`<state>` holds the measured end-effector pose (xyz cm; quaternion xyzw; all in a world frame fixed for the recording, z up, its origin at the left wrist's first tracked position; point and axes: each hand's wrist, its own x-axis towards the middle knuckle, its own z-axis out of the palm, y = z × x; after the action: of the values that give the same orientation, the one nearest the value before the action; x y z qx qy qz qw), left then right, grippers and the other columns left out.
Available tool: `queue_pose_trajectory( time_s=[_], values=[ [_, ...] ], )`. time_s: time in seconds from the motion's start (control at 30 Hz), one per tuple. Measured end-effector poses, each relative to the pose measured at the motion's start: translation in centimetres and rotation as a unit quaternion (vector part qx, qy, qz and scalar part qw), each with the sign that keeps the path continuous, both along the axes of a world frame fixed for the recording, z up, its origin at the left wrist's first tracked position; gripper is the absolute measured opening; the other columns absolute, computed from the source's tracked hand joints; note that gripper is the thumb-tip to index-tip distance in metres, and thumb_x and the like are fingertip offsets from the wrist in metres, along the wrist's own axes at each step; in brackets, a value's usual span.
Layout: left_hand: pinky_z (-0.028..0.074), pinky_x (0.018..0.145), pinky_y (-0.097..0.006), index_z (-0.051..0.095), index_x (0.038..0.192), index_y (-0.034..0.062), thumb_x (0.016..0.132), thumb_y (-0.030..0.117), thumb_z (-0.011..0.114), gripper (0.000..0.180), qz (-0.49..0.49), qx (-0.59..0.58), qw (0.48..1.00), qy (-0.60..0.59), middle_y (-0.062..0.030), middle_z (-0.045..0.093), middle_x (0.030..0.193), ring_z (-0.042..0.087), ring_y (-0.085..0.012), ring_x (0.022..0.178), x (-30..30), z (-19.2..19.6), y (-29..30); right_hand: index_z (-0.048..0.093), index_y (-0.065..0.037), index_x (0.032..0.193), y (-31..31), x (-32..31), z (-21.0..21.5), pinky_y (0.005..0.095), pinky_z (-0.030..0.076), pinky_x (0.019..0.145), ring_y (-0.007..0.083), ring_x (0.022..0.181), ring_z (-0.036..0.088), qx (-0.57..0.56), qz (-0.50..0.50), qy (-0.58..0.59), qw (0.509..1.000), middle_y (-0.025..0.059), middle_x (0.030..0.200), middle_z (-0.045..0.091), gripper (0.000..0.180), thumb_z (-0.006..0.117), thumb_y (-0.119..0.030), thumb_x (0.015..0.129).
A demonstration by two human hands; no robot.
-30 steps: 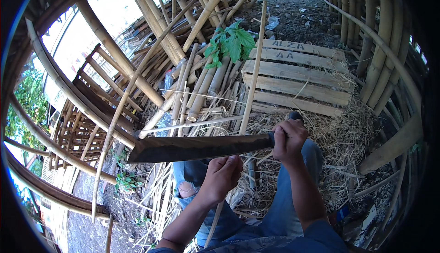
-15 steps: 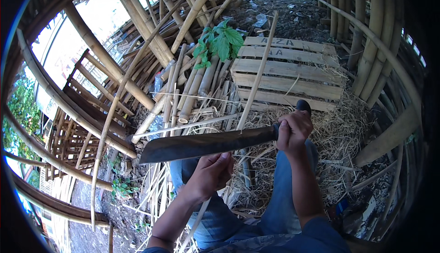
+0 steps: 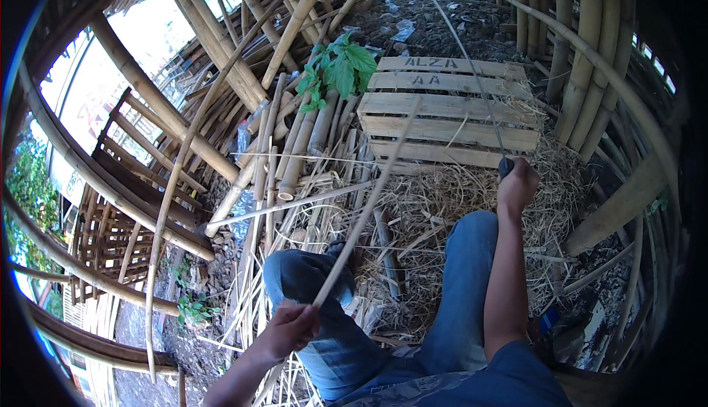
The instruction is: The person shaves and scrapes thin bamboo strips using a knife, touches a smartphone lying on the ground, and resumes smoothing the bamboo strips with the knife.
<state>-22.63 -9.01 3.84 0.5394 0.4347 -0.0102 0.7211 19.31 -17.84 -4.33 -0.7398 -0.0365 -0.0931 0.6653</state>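
My left hand (image 3: 290, 331) is closed round a thin bamboo strip (image 3: 366, 215), which slants up and away in front of my left knee toward the wooden crate. At the right, my right hand (image 3: 518, 184) grips a machete (image 3: 481, 75) by its dark handle. The blade points away from me and shows nearly edge-on, a thin line across the slatted wooden crate (image 3: 450, 104). Blade and strip are well apart. Below both lie pale bamboo shavings (image 3: 472, 191), heaped around my jeans-clad knees.
Cut bamboo poles (image 3: 295, 157) lie ahead on the left, beside a green leafy plant (image 3: 341, 67). A leaning bamboo frame (image 3: 133, 67) stands on the left. Upright bamboo poles (image 3: 582, 67) line the right side. Bits of clear plastic (image 3: 403, 30) lie on the dark soil behind the crate.
My right hand has swung the machete from lying crosswise over the strip to pointing away, moving slightly right and up. My left hand has moved down and left with the strip.
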Motion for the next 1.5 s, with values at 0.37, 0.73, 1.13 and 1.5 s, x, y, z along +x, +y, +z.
queue_pose_trajectory(
  time_s=[0.37, 0.73, 1.13, 1.5],
  values=[
    [0.03, 0.054, -0.02, 0.052, 0.074, 0.0043, 0.099, 0.029, 0.04, 0.037, 0.053, 0.271, 0.959, -0.067, 0.0046, 0.043, 0.063, 0.035, -0.0035, 0.059, 7.4, -0.5, -0.3, 0.051, -0.008, 0.053, 4.0, -13.2, 3.9, 0.031, 0.033, 0.044, 0.0171, 0.037, 0.046, 0.032, 0.211, -0.369, 0.905, 0.0047, 0.044, 0.048, 0.021, 0.05, -0.011, 0.073],
    [0.027, 0.048, -0.021, 0.048, 0.067, 0.0059, 0.099, 0.034, 0.038, 0.044, 0.084, 0.313, 0.943, -0.07, 0.0042, 0.041, 0.056, 0.034, -0.0035, 0.051, 8.1, 0.7, -3.5, 0.048, -0.007, 0.053, 4.3, -11.7, 3.9, 0.0336, 0.031, 0.048, 0.0222, 0.042, 0.045, 0.039, 0.225, -0.432, 0.873, 0.0065, 0.046, 0.047, 0.012, 0.051, -0.008, 0.064],
    [0.026, 0.043, -0.021, 0.05, 0.067, 0.0049, 0.098, 0.032, 0.04, 0.043, 0.053, 0.264, 0.963, -0.031, 0.0032, 0.041, 0.053, 0.035, -0.004, 0.046, 4.9, 1.7, -3.4, 0.05, -0.008, 0.055, 3.6, -8.7, 3.3, 0.0327, 0.032, 0.049, 0.0208, 0.043, 0.047, 0.034, 0.175, -0.497, 0.85, 0.0053, 0.048, 0.049, 0.01, 0.049, -0.01, 0.065],
    [0.028, 0.045, -0.022, 0.052, 0.068, 0.0035, 0.098, 0.032, 0.04, 0.043, 0.068, 0.176, 0.976, 0.105, 0.0029, 0.042, 0.053, 0.036, -0.0044, 0.047, -1.6, 4.1, -5.1, 0.053, -0.007, 0.058, 2.2, -2.3, 0.1, 0.0374, 0.038, 0.047, 0.0287, 0.046, 0.051, -0.063, 0.053, -0.301, 0.95, 0.0102, 0.049, 0.05, 0.018, 0.048, -0.013, 0.074]
  ],
)
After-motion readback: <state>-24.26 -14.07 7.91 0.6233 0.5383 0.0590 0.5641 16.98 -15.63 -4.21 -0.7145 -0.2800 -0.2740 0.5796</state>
